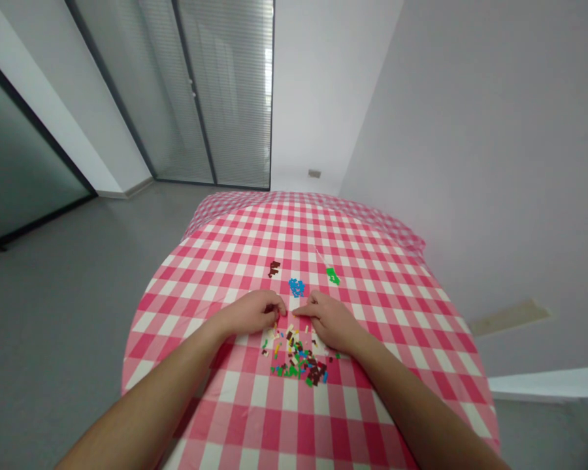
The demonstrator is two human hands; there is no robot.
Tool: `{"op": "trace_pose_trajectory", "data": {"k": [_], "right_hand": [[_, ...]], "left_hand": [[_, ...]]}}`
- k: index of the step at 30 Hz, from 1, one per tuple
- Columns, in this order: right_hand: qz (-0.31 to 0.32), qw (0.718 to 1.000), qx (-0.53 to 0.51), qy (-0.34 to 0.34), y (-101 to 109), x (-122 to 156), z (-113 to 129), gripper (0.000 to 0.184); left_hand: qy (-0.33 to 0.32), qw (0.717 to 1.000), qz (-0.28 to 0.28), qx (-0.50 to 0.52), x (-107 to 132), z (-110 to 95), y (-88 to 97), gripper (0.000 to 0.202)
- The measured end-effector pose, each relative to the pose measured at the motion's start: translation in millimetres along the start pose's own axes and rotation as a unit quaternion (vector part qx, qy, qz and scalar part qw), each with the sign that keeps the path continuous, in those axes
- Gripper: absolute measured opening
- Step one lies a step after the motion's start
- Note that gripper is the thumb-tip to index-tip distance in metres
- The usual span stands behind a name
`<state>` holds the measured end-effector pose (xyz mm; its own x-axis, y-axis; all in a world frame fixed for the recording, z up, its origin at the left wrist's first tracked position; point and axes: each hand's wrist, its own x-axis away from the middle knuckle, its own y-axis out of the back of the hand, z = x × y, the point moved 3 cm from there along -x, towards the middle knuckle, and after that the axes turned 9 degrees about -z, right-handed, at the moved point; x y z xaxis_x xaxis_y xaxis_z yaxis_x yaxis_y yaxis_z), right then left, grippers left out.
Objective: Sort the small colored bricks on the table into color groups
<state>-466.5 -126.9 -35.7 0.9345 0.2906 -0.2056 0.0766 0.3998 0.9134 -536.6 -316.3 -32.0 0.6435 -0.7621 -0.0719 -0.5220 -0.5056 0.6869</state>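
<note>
left hand (255, 313) curled closed, right hand (330, 321) likewise, contents unclear | mixed bricks (298, 362) on worktop (421, 313): tiny, probably light, rigid, easily scattered | pinch one by its sides

Far tablecloth (255, 228) open; brown bricks (274, 267), blue bricks (296, 286), green bricks (332, 276) dot middle; mixed brick pile (296, 356) blocks near centre.

I read the tablecloth (255, 418) as matt woven cloth, rumpled at its far edge; the small bricks (298, 362) on it look like hard, smooth plastic (too tiny for me to judge gloss). The floor (78, 294) is smooth and matt, the wall (494, 163) matt paint, the partition panes (225, 91) glossy glass
</note>
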Motion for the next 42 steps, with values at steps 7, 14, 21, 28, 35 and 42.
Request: {"op": "trace_pose_trajectory", "data": {"k": [7,14,21,28,35,42], "right_hand": [[0.017,0.997,-0.073,0.03,9.5,5.5,11.7,0.037],[-0.028,0.996,-0.054,0.058,3.5,5.7,42.6,0.013],[0.007,0.998,-0.008,0.07,-7.1,3.8,54.7,0.016],[-0.006,0.997,0.007,0.081,-11.7,3.9,52.9,0.018],[-0.1,0.993,-0.043,0.041,1.1,1.8,34.9,0.015],[-0.13,0.991,-0.003,-0.022,18.8,-1.3,-9.6,0.018]], "left_hand": [[-0.057,0.998,0.027,0.018,0.3,-7.7,0.8,0.018],[-0.004,0.999,0.0,0.034,-0.4,1.3,-1.6,0.02],[-0.02,0.999,0.001,0.038,-1.0,2.9,-2.6,0.019],[-0.023,0.999,-0.004,0.029,-0.8,2.2,-2.0,0.02],[-0.008,1.0,0.004,0.022,-0.7,2.1,-1.7,0.022],[-0.006,1.0,0.004,0.015,-0.9,1.2,-1.1,0.023]]}}
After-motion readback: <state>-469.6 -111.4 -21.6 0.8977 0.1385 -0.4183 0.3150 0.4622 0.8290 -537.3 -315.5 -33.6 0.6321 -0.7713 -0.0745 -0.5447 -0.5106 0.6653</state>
